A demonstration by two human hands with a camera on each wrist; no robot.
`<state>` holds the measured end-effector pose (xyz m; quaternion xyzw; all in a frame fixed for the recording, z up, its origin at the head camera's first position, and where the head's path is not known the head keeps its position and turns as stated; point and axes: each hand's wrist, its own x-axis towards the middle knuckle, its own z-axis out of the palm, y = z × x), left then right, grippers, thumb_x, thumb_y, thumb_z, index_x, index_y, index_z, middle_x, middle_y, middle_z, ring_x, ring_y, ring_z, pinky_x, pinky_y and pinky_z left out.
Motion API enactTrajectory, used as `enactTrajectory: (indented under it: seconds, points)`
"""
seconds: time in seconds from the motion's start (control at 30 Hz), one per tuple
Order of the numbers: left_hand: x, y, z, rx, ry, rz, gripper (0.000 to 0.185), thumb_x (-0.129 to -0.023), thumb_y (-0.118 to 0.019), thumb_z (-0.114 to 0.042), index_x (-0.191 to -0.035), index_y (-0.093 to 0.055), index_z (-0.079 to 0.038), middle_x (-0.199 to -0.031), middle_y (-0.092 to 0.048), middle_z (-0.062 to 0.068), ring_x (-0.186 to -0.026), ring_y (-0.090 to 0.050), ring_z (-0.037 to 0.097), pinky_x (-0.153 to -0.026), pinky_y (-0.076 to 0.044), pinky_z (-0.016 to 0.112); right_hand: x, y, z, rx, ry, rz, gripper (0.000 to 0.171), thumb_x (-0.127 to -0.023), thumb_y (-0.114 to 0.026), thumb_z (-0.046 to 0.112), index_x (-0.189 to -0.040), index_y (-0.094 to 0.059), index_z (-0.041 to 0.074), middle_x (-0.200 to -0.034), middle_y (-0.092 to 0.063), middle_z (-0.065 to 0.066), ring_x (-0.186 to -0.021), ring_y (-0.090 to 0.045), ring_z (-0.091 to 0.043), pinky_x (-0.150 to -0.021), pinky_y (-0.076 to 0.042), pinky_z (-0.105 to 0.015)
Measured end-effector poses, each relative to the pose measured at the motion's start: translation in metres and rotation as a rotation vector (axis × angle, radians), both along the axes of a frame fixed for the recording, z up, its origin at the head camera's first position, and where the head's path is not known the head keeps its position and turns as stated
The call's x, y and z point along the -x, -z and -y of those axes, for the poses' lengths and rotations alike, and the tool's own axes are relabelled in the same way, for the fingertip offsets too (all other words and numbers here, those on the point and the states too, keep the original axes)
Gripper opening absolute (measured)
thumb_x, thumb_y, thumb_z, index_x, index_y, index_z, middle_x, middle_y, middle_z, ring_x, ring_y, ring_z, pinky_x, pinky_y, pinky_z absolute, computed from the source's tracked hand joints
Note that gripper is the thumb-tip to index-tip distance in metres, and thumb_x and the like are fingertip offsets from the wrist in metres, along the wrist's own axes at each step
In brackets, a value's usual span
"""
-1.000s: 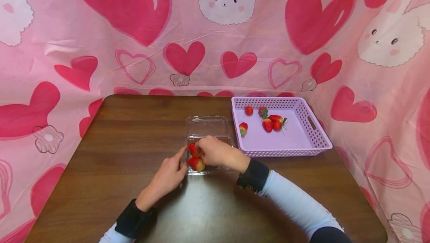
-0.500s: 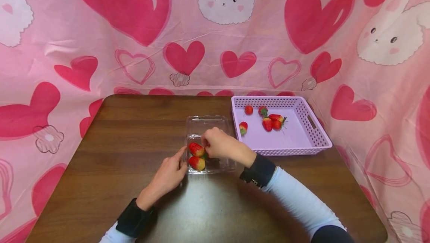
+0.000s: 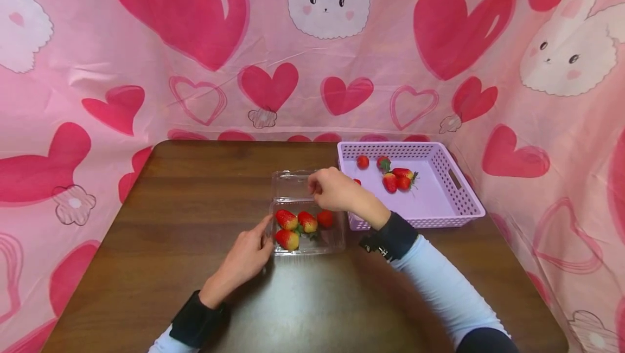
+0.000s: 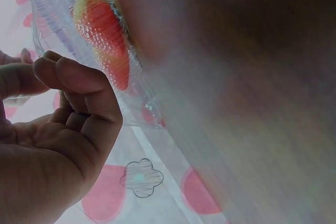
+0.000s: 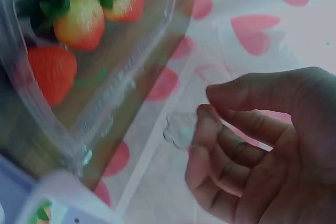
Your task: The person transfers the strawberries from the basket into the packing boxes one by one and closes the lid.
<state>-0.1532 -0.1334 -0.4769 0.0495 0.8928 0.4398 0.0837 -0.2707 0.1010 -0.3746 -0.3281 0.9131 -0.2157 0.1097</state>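
Note:
A clear plastic clamshell box (image 3: pixel 332 242) lies with its lid folded back, holding several strawberries (image 3: pixel 307 222). My left hand (image 3: pixel 247 252) rests against the box's left side, its index finger stretched along the edge; the left wrist view shows its other fingers bent. Above the box's back right part, my right hand (image 3: pixel 337 190) hovers with fingers loosely bent. In the right wrist view nothing lies between its thumb and fingertips (image 5: pixel 206 116). A red strawberry (image 5: pixel 51 74) sits in the box near that hand.
Just right of the box stands a lilac perforated basket (image 3: pixel 415 222) with several more strawberries (image 3: pixel 403 182); my right forearm crosses its near left corner. Both stand on a dark wooden table (image 3: pixel 210 196). A pink heart-print cloth (image 3: pixel 293 44) hangs behind and at the sides.
My right hand has let go of a strawberry in the box and moved back, up and right, uncovering more berries. My left hand has stayed at the box's left side.

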Motion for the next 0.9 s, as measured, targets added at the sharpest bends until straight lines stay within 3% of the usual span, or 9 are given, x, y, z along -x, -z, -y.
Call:
enactTrajectory:
  seconds: [0.3,0.67,0.9]
  points:
    - [0.000,0.000,0.000,-0.011,-0.007,0.009,0.065,-0.100,-0.066,-0.008,-0.160,-0.041,-0.002,-0.065,-0.053,0.003,-0.051,-0.052,0.020,-0.051,-0.046,0.028,0.020,-0.013,-0.027,-0.085,0.122,0.059,0.009,-0.091,-0.072,0.005,-0.100,-0.073,0.004,-0.088,-0.069,-0.007,-0.080,-0.061,-0.026,-0.073,-0.057,-0.038]
    - [0.000,0.000,-0.001,-0.012,-0.005,0.015,0.066,-0.100,-0.067,-0.008,-0.161,-0.041,-0.002,-0.066,-0.054,0.003,-0.053,-0.052,0.020,-0.052,-0.047,0.028,0.037,-0.014,-0.051,-0.154,0.233,0.087,0.012,-0.087,-0.068,0.003,-0.099,-0.072,0.004,-0.082,-0.065,-0.009,-0.074,-0.060,-0.026,-0.062,-0.050,-0.035]
    - [0.000,0.000,-0.001,-0.008,-0.004,0.013,0.066,-0.100,-0.066,-0.007,-0.161,-0.040,-0.001,-0.067,-0.054,0.003,-0.054,-0.052,0.019,-0.052,-0.046,0.028,0.044,-0.011,-0.063,-0.149,0.239,0.063,0.018,-0.078,-0.068,0.000,-0.096,-0.072,0.003,-0.080,-0.064,-0.008,-0.074,-0.057,-0.026,-0.062,-0.046,-0.035]
